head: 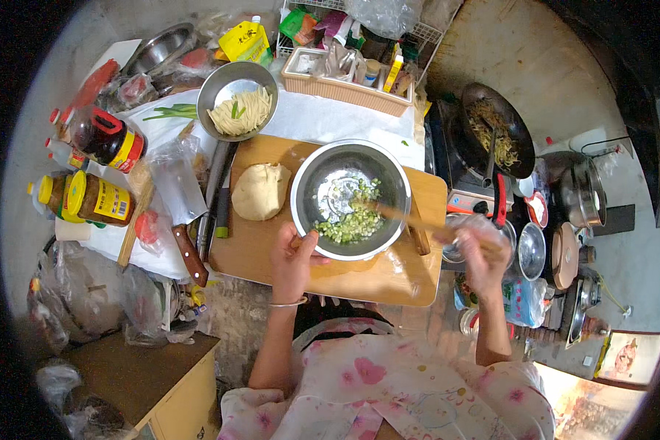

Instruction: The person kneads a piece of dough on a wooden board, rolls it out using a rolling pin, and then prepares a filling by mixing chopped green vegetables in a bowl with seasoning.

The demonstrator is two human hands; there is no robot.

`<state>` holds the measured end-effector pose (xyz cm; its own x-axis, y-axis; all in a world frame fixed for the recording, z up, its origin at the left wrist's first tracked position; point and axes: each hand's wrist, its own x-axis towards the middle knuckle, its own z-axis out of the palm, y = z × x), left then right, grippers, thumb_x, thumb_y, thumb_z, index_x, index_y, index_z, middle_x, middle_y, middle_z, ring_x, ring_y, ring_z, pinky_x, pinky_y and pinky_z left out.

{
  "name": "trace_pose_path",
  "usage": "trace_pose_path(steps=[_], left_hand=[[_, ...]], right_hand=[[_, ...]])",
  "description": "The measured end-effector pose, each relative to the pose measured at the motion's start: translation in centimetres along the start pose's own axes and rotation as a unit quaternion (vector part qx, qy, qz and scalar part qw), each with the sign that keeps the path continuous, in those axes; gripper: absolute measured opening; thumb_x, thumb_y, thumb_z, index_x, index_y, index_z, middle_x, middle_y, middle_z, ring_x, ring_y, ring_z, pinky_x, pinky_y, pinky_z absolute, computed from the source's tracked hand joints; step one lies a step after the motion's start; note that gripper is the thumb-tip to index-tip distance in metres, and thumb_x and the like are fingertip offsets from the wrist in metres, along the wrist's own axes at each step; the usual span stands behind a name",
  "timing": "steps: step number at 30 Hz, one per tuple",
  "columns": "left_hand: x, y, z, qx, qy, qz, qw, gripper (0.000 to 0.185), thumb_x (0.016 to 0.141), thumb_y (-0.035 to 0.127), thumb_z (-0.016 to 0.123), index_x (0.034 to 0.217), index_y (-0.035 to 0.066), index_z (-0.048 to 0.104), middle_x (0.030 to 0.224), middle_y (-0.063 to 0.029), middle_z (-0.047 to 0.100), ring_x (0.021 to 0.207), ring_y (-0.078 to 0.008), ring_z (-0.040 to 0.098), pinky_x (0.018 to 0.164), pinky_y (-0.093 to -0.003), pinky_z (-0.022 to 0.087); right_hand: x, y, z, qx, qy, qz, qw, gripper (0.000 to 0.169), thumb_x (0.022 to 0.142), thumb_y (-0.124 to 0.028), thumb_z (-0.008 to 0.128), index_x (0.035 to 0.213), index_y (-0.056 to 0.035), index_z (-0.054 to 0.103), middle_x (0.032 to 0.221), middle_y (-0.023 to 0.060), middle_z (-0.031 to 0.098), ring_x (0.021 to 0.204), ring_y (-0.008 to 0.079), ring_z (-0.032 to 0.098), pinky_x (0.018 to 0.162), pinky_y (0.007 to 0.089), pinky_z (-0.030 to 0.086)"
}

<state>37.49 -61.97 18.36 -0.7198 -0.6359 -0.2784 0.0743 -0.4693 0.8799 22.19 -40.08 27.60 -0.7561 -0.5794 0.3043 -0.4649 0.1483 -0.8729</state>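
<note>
My left hand (294,256) grips the near left rim of a steel mixing bowl (301,203), thumb on the rim and fingers beneath. Chopped green onion (352,224) lies in the bowl's bottom and up its near side. From the right, my right hand (484,258), blurred by motion, holds wooden chopsticks (418,219) whose tips reach into the green onion. The bowl rests on a wooden cutting board (330,283). Left of it on the board sits a lump of dough (259,192). A wooden handle (418,236) sticks out beside the bowl's right side, its other part hidden.
A cleaver (181,198) and a long dark tool (218,187) lie left of the board. Behind them stands a bowl of noodle-like strips (239,113). Jars (107,201) and a sauce jug (110,140) crowd the left. A wok (500,132) with food sits at right.
</note>
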Motion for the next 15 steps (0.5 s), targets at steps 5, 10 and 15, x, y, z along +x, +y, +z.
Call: trace_pose_path(steps=[5, 10, 15], left_hand=[[0.3, -0.6, 0.2, 0.002, 0.024, 0.016, 1.000, 0.008, 0.088, 0.006, 0.055, 0.090, 0.000, 0.050, 0.084, -0.0057, 0.056, 0.066, -0.0146, 0.063, 0.052, -0.0247, 0.056], [-0.1, 0.0, 0.8, -0.015, 0.049, 0.030, 0.998, 0.008, 0.087, 0.006, 0.055, 0.088, 0.000, 0.050, 0.084, -0.0054, 0.054, 0.069, -0.0142, 0.062, 0.052, -0.0248, 0.057], [-0.2, -0.5, 0.9, -0.011, 0.051, 0.038, 0.998, 0.008, 0.088, 0.005, 0.055, 0.089, 0.000, 0.049, 0.084, -0.0050, 0.053, 0.067, -0.0137, 0.062, 0.051, -0.0243, 0.057]], right_hand=[[-1.8, -0.7, 2.8, 0.005, -0.035, -0.022, 0.999, 0.010, 0.078, 0.000, 0.065, 0.088, 0.0033, 0.065, 0.083, 0.0147, 0.065, 0.076, 0.0226, 0.063, 0.069, 0.0312, 0.050], [-2.7, -2.0, 3.4, -0.005, -0.052, -0.064, 0.997, 0.010, 0.078, 0.000, 0.066, 0.088, 0.0029, 0.065, 0.087, 0.0165, 0.066, 0.078, 0.0257, 0.064, 0.072, 0.0337, 0.050], [-2.2, -0.3, 1.8, 0.001, 0.021, -0.040, 0.999, 0.009, 0.081, 0.003, 0.062, 0.089, 0.0027, 0.065, 0.085, 0.0160, 0.065, 0.076, 0.0222, 0.063, 0.069, 0.0305, 0.050]])
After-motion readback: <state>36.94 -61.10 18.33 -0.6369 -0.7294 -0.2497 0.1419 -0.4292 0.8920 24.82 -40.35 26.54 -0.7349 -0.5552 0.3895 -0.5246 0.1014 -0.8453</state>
